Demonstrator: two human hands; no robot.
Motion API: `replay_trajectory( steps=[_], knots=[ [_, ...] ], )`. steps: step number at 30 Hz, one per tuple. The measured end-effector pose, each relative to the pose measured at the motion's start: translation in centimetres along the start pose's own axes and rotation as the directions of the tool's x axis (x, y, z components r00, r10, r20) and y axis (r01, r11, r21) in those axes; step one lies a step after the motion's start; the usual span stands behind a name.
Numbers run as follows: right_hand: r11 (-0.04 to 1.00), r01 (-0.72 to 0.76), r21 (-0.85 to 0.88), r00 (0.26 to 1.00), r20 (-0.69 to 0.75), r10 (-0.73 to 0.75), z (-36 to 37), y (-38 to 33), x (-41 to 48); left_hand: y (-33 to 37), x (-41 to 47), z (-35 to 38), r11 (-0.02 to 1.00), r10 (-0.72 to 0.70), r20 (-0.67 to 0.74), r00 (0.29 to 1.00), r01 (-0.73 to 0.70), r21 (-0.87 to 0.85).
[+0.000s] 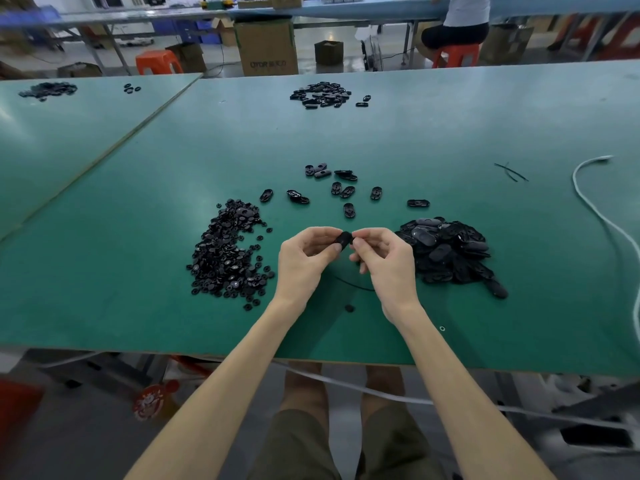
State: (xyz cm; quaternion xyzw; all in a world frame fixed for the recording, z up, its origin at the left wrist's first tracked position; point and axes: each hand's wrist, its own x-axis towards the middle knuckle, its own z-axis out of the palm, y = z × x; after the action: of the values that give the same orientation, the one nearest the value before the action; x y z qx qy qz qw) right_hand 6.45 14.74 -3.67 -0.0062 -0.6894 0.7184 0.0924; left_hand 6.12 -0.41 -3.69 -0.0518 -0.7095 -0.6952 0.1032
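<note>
A small black plastic part (344, 240), dark, matte and rounded at its visible end, is held just above the green table (450, 133), in the middle of the near side, between two heaps. It is pinched from both sides: the thumb and fingertips of the left hand (304, 263) are closed on its left end, and those of the right hand (384, 261) on its right end, so that most of it is covered and its full shape cannot be told. To the left a heap of small round black pieces (225, 258) is spread on the table; to the right a heap of larger oval black shells (450, 252) is piled. Loose oval pieces (341, 190) are scattered beyond the hands, and a further heap (322, 94) lies near the far edge. On the floor behind the table a tall cardboard box (266, 46) and a smaller box (329, 51) are seen; their contents cannot be made out.
</note>
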Motion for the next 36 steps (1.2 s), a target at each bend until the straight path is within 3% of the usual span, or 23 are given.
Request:
replay_trajectory(
  steps=[9, 18, 36],
  knots=[
    [1.000, 0.009, 0.008, 1.000, -0.011, -0.009, 0.12, 0.06, -0.05, 0.20, 0.00, 0.00, 1.000, 0.003, 0.075, 0.997, -0.003, 0.001],
    [0.999, 0.018, -0.027, 1.000, -0.012, -0.018, -0.06, 0.22, 0.03, 0.31, 0.06, -0.03, 0.996, -0.029, 0.045, 0.999, 0.032, -0.081],
    [0.999, 0.003, -0.039, 1.000, -0.023, -0.004, -0.18, 0.29, 0.08, 0.18, 0.14, -0.01, 0.996, -0.061, 0.040, 0.997, 0.064, -0.066]
  ],
)
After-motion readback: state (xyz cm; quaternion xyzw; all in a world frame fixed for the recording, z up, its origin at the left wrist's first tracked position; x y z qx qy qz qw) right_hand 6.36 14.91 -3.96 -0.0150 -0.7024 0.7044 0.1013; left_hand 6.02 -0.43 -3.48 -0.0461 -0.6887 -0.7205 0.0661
